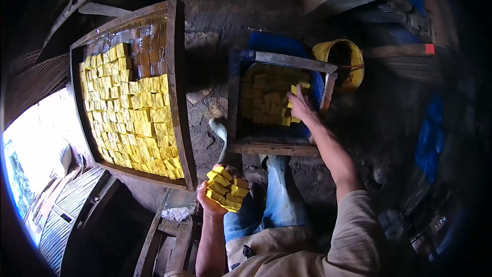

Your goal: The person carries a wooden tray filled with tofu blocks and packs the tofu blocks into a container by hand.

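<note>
My left hand (209,201) is closed around a stack of several yellow tofu blocks (220,187), held in front of my legs. My right hand (302,104) reaches down into a blue tub (319,90) with a wooden frame (277,147) around its top. Its fingers are closed on a yellow tofu block (303,86) near the tub's right side. More tofu blocks (264,95) lie in shadow inside the tub. To the left, a large wooden tray (179,87) holds many rows of bright yellow tofu blocks (125,118).
A yellow bucket (353,74) stands just beyond the tub's right corner. Bare slats (148,46) show at the tray's far right corner. A wooden stand (177,243) is at lower left, and blue plastic (430,138) hangs at right.
</note>
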{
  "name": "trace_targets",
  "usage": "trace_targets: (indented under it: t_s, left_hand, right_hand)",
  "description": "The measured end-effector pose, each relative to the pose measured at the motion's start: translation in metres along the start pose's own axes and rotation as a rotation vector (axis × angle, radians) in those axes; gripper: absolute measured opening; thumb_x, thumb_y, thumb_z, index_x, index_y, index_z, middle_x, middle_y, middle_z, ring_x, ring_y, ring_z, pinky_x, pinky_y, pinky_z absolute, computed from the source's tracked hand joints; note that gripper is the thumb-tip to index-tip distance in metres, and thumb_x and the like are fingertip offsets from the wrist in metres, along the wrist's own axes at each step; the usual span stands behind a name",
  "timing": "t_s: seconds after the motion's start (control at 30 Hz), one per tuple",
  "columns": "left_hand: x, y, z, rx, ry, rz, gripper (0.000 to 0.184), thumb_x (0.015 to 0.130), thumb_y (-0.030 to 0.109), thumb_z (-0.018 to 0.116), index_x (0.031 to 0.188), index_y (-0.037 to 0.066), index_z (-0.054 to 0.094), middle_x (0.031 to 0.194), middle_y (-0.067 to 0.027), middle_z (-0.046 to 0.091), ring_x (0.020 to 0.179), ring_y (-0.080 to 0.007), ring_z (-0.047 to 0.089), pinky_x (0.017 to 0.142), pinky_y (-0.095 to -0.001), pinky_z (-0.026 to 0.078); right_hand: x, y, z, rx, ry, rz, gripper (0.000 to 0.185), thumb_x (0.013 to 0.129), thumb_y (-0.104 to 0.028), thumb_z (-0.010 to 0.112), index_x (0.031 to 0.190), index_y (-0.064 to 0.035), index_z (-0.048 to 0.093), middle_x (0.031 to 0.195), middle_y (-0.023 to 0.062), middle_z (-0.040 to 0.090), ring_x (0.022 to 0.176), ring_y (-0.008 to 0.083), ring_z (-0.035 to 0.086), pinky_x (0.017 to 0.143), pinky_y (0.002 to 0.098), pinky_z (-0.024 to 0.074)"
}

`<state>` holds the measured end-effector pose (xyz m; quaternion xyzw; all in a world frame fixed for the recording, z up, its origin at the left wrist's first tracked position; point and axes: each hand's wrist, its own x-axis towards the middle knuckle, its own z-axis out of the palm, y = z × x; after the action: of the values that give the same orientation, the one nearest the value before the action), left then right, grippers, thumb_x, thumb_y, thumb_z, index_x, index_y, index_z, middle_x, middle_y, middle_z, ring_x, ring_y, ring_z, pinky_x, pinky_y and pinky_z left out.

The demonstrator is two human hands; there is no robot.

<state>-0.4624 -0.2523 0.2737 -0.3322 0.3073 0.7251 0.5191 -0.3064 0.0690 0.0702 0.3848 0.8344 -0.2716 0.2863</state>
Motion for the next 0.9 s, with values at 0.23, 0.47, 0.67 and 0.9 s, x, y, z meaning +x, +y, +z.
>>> trace_targets:
  t_s: [0.23, 0.47, 0.67, 0.9]
  left_hand:
    - [0.005, 0.003, -0.029, 0.028, 0.116, 0.058, 0.065, 0.085, 0.054, 0.052, 0.134, 0.011, 0.049, 0.111, -0.0158, 0.061, 0.099, -0.0313, 0.060, 0.087, -0.0469, 0.050]
    - [0.011, -0.012, -0.033, -0.003, 0.154, 0.005, 0.067, 0.084, 0.057, 0.053, 0.134, 0.014, 0.047, 0.116, -0.0172, 0.057, 0.103, -0.0338, 0.059, 0.089, -0.0494, 0.049]
    - [0.042, -0.028, 0.003, 0.000, -0.028, -0.054, 0.067, 0.084, 0.054, 0.052, 0.136, 0.012, 0.044, 0.116, -0.0160, 0.057, 0.106, -0.0331, 0.057, 0.089, -0.0505, 0.048]
    - [0.096, -0.050, 0.016, -0.048, -0.140, -0.291, 0.059, 0.085, 0.043, 0.053, 0.133, 0.008, 0.047, 0.117, -0.0171, 0.059, 0.106, -0.0335, 0.059, 0.096, -0.0464, 0.047]
  right_hand:
    - [0.020, 0.017, 0.039, 0.075, 0.161, -0.203, 0.061, 0.065, 0.006, 0.071, 0.122, -0.0107, 0.057, 0.142, 0.0253, 0.029, 0.093, 0.0457, 0.063, 0.082, 0.0471, 0.0560]
    - [0.006, 0.006, 0.035, 0.002, 0.054, -0.086, 0.063, 0.070, 0.013, 0.064, 0.128, -0.0090, 0.055, 0.146, 0.0277, 0.030, 0.109, 0.0424, 0.059, 0.090, 0.0442, 0.0541]
    - [0.026, 0.022, 0.039, -0.012, -0.020, -0.012, 0.065, 0.071, 0.011, 0.065, 0.131, -0.0098, 0.053, 0.151, 0.0242, 0.027, 0.116, 0.0400, 0.056, 0.093, 0.0413, 0.0529]
    - [-0.079, -0.048, -0.031, 0.713, 0.328, -0.134, 0.024, 0.082, -0.001, 0.068, 0.105, -0.0049, 0.065, 0.092, 0.0060, 0.063, 0.070, 0.0128, 0.059, 0.060, 0.0239, 0.0470]
